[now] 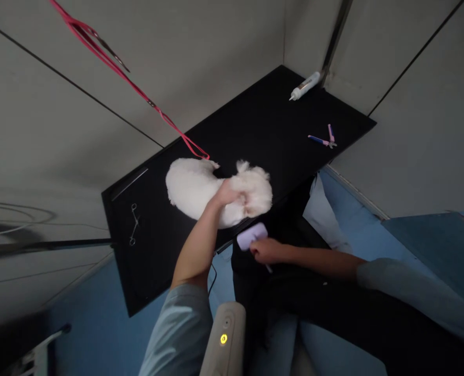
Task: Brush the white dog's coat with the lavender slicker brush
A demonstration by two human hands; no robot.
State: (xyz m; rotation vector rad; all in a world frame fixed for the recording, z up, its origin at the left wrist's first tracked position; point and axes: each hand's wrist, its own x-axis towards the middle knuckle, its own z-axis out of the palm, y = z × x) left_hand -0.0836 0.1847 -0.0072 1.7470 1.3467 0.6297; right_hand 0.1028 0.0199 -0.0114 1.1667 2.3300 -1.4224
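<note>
Head-camera view over a black grooming table [169, 250]: near its left edge lies a pair of metal forceps [134, 224], with a thin metal bar [129, 184] just beyond, towards the far left corner. A red leash [138, 91] slants down from the upper left to a small white dog [216, 190] lying near the table's front edge, about midway along it. The left hand [229, 196] rests on the dog's fur, fingers curled into the coat; whether it grips or only presses cannot be told. Just right of the dog and off the front edge, the right hand [266, 250] is closed around the handle of a lilac brush [251, 236], whose head sits close under the dog's hindquarters, not clearly touching. Further right on the table lie pink and blue nail clippers [325, 140], well apart from the dog, and a white tube [304, 86] rests at the far right corner against a metal post [334, 39]. Grey wall panels surround the table; the floor is blue. A pale device with a lit yellow button [224, 338] shows at the bottom edge.
</note>
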